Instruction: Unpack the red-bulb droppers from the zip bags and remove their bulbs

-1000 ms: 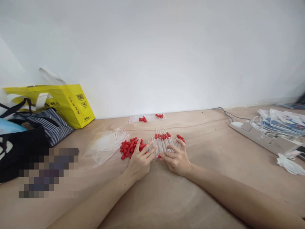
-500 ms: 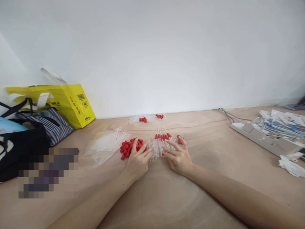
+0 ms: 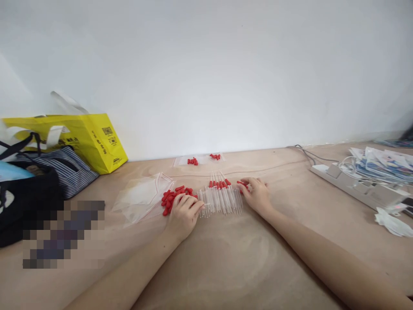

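Many thin clear tubes (image 3: pixel 224 200) lie side by side in a row on the table. Just behind them several droppers with red rubber bulbs (image 3: pixel 221 184) point away from me. My left hand (image 3: pixel 185 212) is at the row's left end, thumb and fingers closed on the end of a clear tube (image 3: pixel 207 204). It partly covers a pile of loose red rubber bulbs (image 3: pixel 171 199). To the right of the row, my right hand (image 3: pixel 259 194) has thumb and fingers closed around a red rubber bulb (image 3: pixel 242 185), partly hidden by the fingers.
Clear zip bags (image 3: pixel 142 196) lie left of the pile. Farther back, a bag of packed droppers (image 3: pixel 203 160) rests near the wall. A yellow bag (image 3: pixel 103 146) and a striped pouch (image 3: pixel 72 170) stand left. At right are a power strip (image 3: pixel 351 187) and printed packets (image 3: pixel 383 161).
My right hand has moved off the tubes, rightward to the red bulb. My left hand has shifted slightly down, its fingers drawing together at the tube end.
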A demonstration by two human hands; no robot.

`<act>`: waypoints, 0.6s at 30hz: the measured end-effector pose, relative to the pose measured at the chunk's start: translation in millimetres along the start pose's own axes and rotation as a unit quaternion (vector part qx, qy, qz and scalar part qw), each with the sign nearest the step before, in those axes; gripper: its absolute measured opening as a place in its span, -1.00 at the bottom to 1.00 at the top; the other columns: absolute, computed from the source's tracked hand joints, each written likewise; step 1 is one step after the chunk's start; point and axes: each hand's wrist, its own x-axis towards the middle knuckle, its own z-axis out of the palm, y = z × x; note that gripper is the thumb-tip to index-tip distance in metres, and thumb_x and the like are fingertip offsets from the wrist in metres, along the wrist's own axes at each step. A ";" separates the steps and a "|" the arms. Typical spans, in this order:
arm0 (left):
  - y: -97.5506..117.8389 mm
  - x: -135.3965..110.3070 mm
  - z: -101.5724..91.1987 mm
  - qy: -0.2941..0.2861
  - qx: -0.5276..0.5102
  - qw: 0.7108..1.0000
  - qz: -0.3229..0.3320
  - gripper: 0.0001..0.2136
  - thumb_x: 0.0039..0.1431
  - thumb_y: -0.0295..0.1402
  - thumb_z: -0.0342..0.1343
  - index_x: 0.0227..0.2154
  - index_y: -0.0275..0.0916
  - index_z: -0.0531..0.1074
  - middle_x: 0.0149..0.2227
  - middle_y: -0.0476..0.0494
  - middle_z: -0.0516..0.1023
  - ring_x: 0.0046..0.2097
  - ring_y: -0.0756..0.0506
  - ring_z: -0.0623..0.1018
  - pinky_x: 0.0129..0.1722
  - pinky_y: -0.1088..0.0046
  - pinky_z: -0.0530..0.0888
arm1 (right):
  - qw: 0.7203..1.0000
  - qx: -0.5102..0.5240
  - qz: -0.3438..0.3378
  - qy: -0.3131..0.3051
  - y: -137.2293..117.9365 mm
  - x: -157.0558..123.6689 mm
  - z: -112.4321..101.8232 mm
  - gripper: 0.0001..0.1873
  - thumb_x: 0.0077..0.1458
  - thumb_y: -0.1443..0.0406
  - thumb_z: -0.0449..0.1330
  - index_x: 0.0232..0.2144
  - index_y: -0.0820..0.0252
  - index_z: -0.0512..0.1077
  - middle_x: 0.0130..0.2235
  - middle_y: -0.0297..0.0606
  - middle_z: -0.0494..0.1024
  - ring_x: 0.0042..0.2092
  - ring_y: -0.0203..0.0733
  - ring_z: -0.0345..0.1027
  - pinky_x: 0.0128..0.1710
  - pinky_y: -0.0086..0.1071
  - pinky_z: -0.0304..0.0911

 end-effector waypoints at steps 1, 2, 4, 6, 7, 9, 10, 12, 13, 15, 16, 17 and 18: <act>-0.4 0.2 0.2 0.001 -0.002 1.000 0.000 -0.82 0.15 -0.39 -0.08 -0.45 -0.19 0.43 -0.48 -0.05 0.48 -0.37 -0.05 0.42 -0.17 0.28 0.27 | 1.000 -0.004 0.023 -0.006 5.1 2.9 -0.2 -0.74 0.03 0.11 0.04 -0.40 0.13 0.42 -0.38 -0.30 0.52 -0.29 -0.16 0.25 -0.26 -0.31 -0.11; -0.6 0.2 0.4 0.001 -0.006 1.000 0.000 -0.82 0.15 -0.39 -0.07 -0.45 -0.20 0.42 -0.48 -0.05 0.48 -0.38 -0.05 0.41 -0.19 0.29 0.27 | 0.999 -0.009 0.044 -0.015 9.8 5.6 -0.3 -0.73 0.03 0.11 0.03 -0.41 0.13 0.42 -0.37 -0.31 0.52 -0.29 -0.15 0.25 -0.24 -0.29 -0.11; -0.2 0.1 1.1 -0.004 -0.018 1.000 -0.004 -0.84 0.15 -0.39 -0.06 -0.43 -0.20 0.42 -0.48 -0.04 0.49 -0.38 -0.04 0.41 -0.18 0.29 0.25 | 0.997 -0.014 0.071 -0.037 17.4 10.1 0.4 -0.73 0.01 0.10 0.04 -0.45 0.11 0.42 -0.37 -0.32 0.53 -0.28 -0.14 0.25 -0.21 -0.26 -0.11; 0.8 0.0 2.0 -0.005 -0.032 0.999 -0.011 -0.85 0.14 -0.38 -0.05 -0.42 -0.19 0.42 -0.48 -0.03 0.49 -0.38 -0.04 0.42 -0.17 0.30 0.24 | 0.994 -0.018 0.085 -0.059 21.6 13.3 2.1 -0.73 -0.01 0.09 0.04 -0.46 0.09 0.43 -0.38 -0.32 0.53 -0.26 -0.13 0.25 -0.19 -0.23 -0.11; 1.4 0.1 2.2 -0.006 -0.038 0.999 -0.017 -0.85 0.14 -0.37 -0.05 -0.42 -0.19 0.42 -0.48 -0.03 0.50 -0.38 -0.04 0.42 -0.17 0.30 0.24 | 0.993 -0.020 0.092 -0.068 22.6 14.6 3.1 -0.72 -0.01 0.08 0.04 -0.46 0.08 0.44 -0.38 -0.32 0.53 -0.25 -0.13 0.25 -0.18 -0.22 -0.11; 2.4 1.0 2.1 -0.008 -0.048 0.998 -0.037 -0.84 0.14 -0.37 -0.06 -0.44 -0.20 0.42 -0.48 -0.04 0.50 -0.37 -0.05 0.42 -0.20 0.31 0.25 | 0.990 -0.022 0.111 -0.080 23.3 16.6 4.8 -0.71 -0.02 0.07 0.03 -0.46 0.07 0.45 -0.38 -0.32 0.53 -0.23 -0.11 0.25 -0.16 -0.20 -0.10; 2.6 2.1 1.6 -0.011 -0.052 0.997 -0.052 -0.84 0.14 -0.37 -0.06 -0.44 -0.20 0.42 -0.47 -0.05 0.50 -0.35 -0.06 0.43 -0.22 0.32 0.26 | 0.988 -0.023 0.124 -0.088 23.4 17.5 5.4 -0.70 -0.02 0.07 0.03 -0.46 0.07 0.45 -0.38 -0.32 0.53 -0.22 -0.10 0.25 -0.16 -0.19 -0.10; 1.8 6.1 -0.1 -0.024 -0.061 0.994 -0.090 -0.84 0.12 -0.38 -0.06 -0.45 -0.21 0.41 -0.44 -0.07 0.50 -0.32 -0.09 0.43 -0.26 0.34 0.28 | 0.981 -0.021 0.152 -0.115 23.3 19.0 5.9 -0.69 -0.03 0.06 0.03 -0.46 0.07 0.46 -0.37 -0.30 0.53 -0.20 -0.08 0.27 -0.15 -0.18 -0.08; 0.8 9.1 -1.1 -0.041 -0.068 0.990 -0.117 -0.84 0.11 -0.38 -0.06 -0.47 -0.21 0.41 -0.43 -0.08 0.50 -0.32 -0.10 0.44 -0.29 0.35 0.30 | 0.977 -0.021 0.165 -0.132 23.3 19.5 5.9 -0.69 -0.03 0.06 0.02 -0.46 0.07 0.47 -0.37 -0.29 0.53 -0.21 -0.08 0.28 -0.15 -0.17 -0.08; -2.1 17.4 -2.6 -0.093 -0.087 0.976 -0.179 -0.86 0.08 -0.38 -0.05 -0.48 -0.21 0.40 -0.44 -0.08 0.50 -0.35 -0.10 0.46 -0.36 0.39 0.32 | 0.970 -0.022 0.181 -0.159 23.2 20.3 5.7 -0.69 -0.01 0.07 0.01 -0.45 0.05 0.48 -0.38 -0.29 0.53 -0.23 -0.09 0.31 -0.15 -0.16 -0.06; -3.8 22.4 -2.9 -0.119 -0.094 0.967 -0.206 -0.87 0.06 -0.39 -0.05 -0.48 -0.21 0.39 -0.46 -0.08 0.51 -0.38 -0.09 0.47 -0.40 0.42 0.32 | 0.969 -0.025 0.185 -0.165 23.2 20.5 5.6 -0.69 0.00 0.07 0.00 -0.45 0.04 0.48 -0.38 -0.30 0.53 -0.24 -0.09 0.32 -0.15 -0.16 -0.06; -5.3 27.8 -2.6 -0.140 -0.097 0.958 -0.228 -0.89 0.05 -0.40 -0.05 -0.47 -0.21 0.38 -0.47 -0.07 0.52 -0.40 -0.09 0.48 -0.44 0.44 0.32 | 0.968 -0.027 0.187 -0.167 23.0 20.6 5.5 -0.68 0.01 0.07 0.00 -0.45 0.04 0.49 -0.39 -0.30 0.53 -0.25 -0.10 0.33 -0.15 -0.16 -0.05; -6.5 33.3 -1.8 -0.155 -0.098 0.952 -0.243 -0.90 0.04 -0.41 -0.05 -0.46 -0.21 0.37 -0.49 -0.07 0.52 -0.43 -0.08 0.49 -0.48 0.46 0.31 | 0.967 -0.029 0.188 -0.168 22.8 20.6 5.3 -0.68 0.01 0.07 -0.01 -0.44 0.04 0.49 -0.39 -0.29 0.53 -0.26 -0.09 0.33 -0.16 -0.16 -0.04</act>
